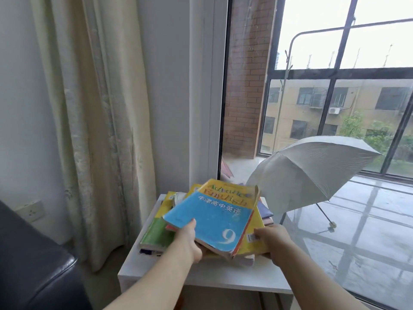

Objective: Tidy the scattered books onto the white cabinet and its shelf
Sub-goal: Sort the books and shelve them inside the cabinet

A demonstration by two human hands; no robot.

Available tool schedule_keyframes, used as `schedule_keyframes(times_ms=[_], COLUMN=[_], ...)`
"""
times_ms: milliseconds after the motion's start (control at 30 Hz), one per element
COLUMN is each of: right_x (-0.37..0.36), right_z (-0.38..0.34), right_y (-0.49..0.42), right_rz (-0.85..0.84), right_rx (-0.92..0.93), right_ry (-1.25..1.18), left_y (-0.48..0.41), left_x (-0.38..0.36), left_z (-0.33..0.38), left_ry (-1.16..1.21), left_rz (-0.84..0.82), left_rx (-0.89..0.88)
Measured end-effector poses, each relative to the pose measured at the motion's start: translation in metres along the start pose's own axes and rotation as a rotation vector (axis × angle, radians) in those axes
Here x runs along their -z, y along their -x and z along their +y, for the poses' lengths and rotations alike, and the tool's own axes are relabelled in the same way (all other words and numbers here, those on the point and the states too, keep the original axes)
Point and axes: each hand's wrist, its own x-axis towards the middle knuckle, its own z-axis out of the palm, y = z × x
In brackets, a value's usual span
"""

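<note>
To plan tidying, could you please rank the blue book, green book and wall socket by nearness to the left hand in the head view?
1. blue book: held by the left hand.
2. green book: just left, on the cabinet.
3. wall socket: far left, low down.

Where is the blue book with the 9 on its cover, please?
Head view, lower centre: the blue book tops the stack above the white cabinet, left hand gripping its near-left edge, right hand on the yellow book beneath it.
</note>
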Motion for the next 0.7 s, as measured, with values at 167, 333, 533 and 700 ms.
schedule_keyframes(times_ms=[167,333,533,700], right_x=[0.001,0.002,0.002,-0.007], right_z=[0.0,0.004,0.008,-0.003], right_y=[-0.002,-0.003,-0.009,-0.005], right_rz=[0.033,0.073,0.1,-0.027], right_rx=[-0.045,-0.074,-0.122,-0.189], right_ry=[-0.224,-0.372,-0.489,-0.772], left_y=[0.003,0.016,-0.003,-0.001], left_x=[-0.001,0.013,0.025,0.021], left_z=[-0.003,0.007,0.032,0.02], left_ry=[-0.002,-0.319,-0.284,-0.76], left_rz=[-0.045,-0.189,-0.015,0.037], left_rx=[-0.015,-0.063,-0.214,-0.189])
